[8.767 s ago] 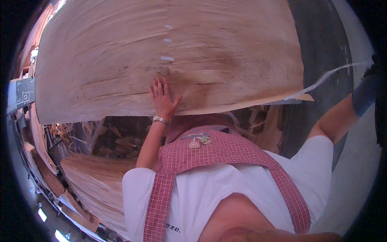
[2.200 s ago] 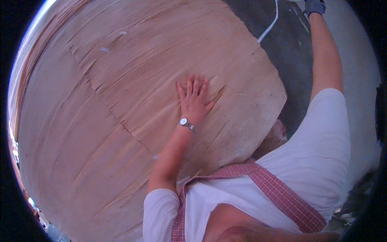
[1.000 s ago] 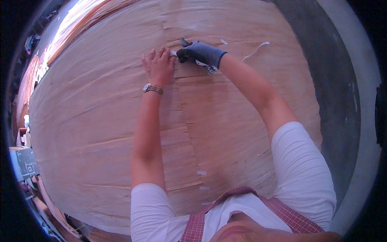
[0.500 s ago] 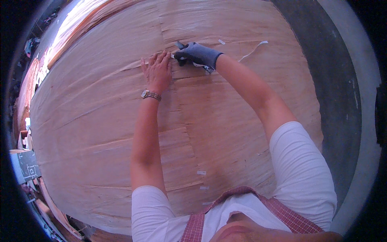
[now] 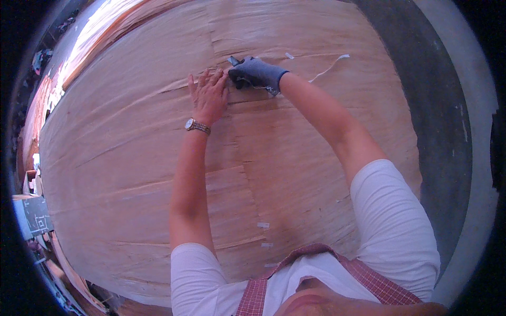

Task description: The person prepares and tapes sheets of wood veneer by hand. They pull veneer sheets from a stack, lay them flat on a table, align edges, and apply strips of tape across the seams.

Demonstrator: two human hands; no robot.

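My bare left hand point(image 5: 210, 97) lies flat on a broad pale-brown wood veneer sheet point(image 5: 132, 158), its fingers spread beside a crack. Close to its fingertips is my right hand point(image 5: 258, 72), in a blue-grey glove with dark fingers. The right fingers are closed round a small tool with a grey-blue end point(image 5: 233, 60); most of it is hidden in the grip, so I cannot tell its kind. A thin white tape strip point(image 5: 329, 67) curls over the sheet to the right of this hand. Something white also shows under the palm.
Short white tape pieces point(image 5: 263, 225) stick to the veneer near me, and another tape piece point(image 5: 289, 55) lies beyond my right hand. Along the right runs a dark floor band point(image 5: 445, 131). A grey-green box point(image 5: 36, 216) and stacked veneer point(image 5: 105, 39) stand at the left.
Both hands have shifted very slightly, and the left fingers have spread a little. The white bit that showed between the hands is now covered.
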